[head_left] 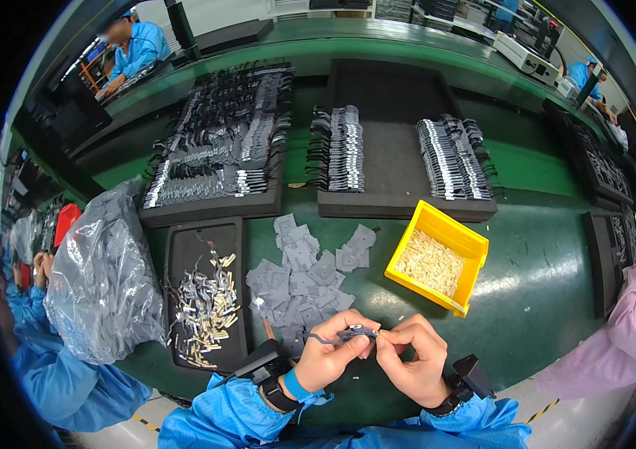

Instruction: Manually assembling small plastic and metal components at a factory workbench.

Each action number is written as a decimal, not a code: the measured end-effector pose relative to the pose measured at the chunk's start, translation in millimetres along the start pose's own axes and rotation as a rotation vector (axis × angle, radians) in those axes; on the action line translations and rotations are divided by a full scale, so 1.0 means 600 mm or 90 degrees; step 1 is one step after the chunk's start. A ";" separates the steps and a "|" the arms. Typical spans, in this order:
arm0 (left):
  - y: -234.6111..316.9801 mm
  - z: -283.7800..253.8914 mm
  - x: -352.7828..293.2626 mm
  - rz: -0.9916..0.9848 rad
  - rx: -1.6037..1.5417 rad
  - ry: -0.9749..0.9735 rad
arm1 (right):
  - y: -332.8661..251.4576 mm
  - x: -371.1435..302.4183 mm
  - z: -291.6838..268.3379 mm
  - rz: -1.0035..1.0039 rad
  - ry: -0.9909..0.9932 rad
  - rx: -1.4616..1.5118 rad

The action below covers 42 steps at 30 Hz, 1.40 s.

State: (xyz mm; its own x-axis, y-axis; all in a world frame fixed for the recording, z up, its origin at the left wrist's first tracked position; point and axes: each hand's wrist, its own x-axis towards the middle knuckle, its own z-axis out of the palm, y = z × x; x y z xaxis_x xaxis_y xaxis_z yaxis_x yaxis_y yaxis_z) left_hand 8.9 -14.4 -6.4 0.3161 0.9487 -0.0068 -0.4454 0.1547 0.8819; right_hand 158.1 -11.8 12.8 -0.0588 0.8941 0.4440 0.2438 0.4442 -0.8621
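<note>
My left hand (331, 355) is closed around a small dark grey part (355, 331) with a thin dark cable trailing to the left. At that part's right end, the fingertips of my right hand (417, 358) are pinched together; what lies between them is too small to name. Just beyond my left hand, flat grey square pieces (299, 284) lie in a loose pile on the green table. To its left, a black tray (205, 292) holds a jumble of dark cabled parts and small cream-and-gold strips. A yellow bin (475, 258) with many small beige pieces stands beyond my right hand.
Two black foam trays (393, 202) (213, 213) with rows of cabled grey parts stand farther back. A clear plastic bag (108, 277) bulges at the left. Co-workers sit close by, one in a blue sleeve (71, 389) and one in a pink sleeve (602, 348).
</note>
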 end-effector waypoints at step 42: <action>-0.006 -0.008 0.004 -0.077 -0.251 0.008 | 0.004 0.011 -0.010 0.143 -0.131 0.116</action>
State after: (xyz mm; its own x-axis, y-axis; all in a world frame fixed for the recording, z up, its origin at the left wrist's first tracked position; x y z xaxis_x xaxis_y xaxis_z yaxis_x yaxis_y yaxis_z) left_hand 7.2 -11.4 -11.6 0.3771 0.9200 -0.1066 -0.6933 0.3568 0.6261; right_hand 163.9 -5.1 15.2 -0.2209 0.9555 0.1956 0.0975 0.2211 -0.9704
